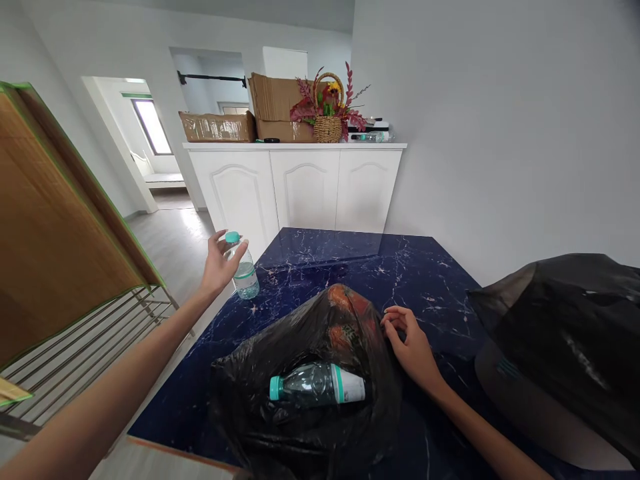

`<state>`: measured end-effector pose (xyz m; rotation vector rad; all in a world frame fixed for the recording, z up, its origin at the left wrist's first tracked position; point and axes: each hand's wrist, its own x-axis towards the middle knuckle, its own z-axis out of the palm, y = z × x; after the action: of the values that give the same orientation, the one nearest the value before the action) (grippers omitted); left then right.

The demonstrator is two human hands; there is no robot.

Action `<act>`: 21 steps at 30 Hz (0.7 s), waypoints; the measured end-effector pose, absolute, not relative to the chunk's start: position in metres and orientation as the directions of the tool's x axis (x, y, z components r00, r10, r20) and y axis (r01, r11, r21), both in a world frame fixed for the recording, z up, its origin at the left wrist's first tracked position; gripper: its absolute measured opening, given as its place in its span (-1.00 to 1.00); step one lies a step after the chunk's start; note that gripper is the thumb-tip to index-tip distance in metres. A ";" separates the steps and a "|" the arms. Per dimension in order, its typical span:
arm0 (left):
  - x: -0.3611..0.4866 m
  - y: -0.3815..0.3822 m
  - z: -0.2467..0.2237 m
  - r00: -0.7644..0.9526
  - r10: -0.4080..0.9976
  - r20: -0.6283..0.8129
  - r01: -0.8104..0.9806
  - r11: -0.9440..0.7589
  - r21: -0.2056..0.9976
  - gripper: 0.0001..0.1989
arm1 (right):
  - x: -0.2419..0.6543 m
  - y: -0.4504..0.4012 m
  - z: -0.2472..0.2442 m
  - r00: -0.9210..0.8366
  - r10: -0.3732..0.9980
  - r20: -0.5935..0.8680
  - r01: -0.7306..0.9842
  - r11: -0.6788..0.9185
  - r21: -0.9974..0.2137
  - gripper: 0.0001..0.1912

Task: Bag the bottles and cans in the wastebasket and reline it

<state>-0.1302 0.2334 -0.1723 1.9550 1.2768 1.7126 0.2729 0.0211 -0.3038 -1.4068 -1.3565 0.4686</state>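
Note:
My left hand [223, 261] is wrapped round the upper part of a clear bottle [246, 280] with a teal cap, upright at the left edge of the dark blue marbled table [400, 267]. A black plastic bag [300, 433] lies open at the table's front. Inside it a second teal-capped bottle [320, 385] rests on its side, and reddish-orange items show through the plastic behind it. Beside the bag's right side is my right hand [407, 340], its fingers curled and touching or nearly touching the plastic; whether they pinch it is too small to tell.
At the right a black bag [565, 333] covers a pale bin [540, 407]. Behind the table stands a white cabinet [305, 190] with cardboard boxes [217, 127] and a flower basket [328, 129]. A metal rack [100, 333] with a brown panel [60, 220] is at the left.

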 end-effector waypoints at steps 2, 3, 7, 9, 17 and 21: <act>-0.135 0.214 -0.167 -0.081 0.655 0.751 0.526 -0.612 0.590 -0.34 | 0.274 0.020 -0.305 0.268 0.886 0.378 0.466 0.224 -0.856 -0.69; -0.137 0.200 -0.164 -0.090 0.606 0.791 0.569 -0.620 0.540 -0.37 | 0.275 0.020 -0.305 0.265 0.887 0.378 0.468 0.225 -0.855 -0.68; -0.137 0.117 -0.153 0.046 0.583 0.811 0.649 -0.635 0.419 -0.76 | 0.278 0.019 -0.309 0.264 0.883 0.389 0.470 0.234 -0.851 -0.66; -0.131 0.069 -0.153 0.397 0.692 0.603 0.614 -0.688 0.386 -0.79 | 0.279 0.020 -0.311 0.270 0.877 0.399 0.467 0.243 -0.850 -0.66; -0.099 -0.016 -0.206 0.698 0.690 0.191 0.648 -0.723 0.240 -0.58 | 0.283 0.019 -0.313 0.294 0.855 0.427 0.470 0.259 -0.844 -0.64; -0.102 -0.016 -0.209 0.729 0.657 0.191 0.632 -0.754 0.180 -0.73 | 0.284 0.020 -0.312 0.307 0.850 0.428 0.474 0.253 -0.843 -0.63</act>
<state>-0.1021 -0.0165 -0.2091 2.8253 1.0560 0.3719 0.2840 0.0197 -0.3124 -1.3864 -1.3318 0.4000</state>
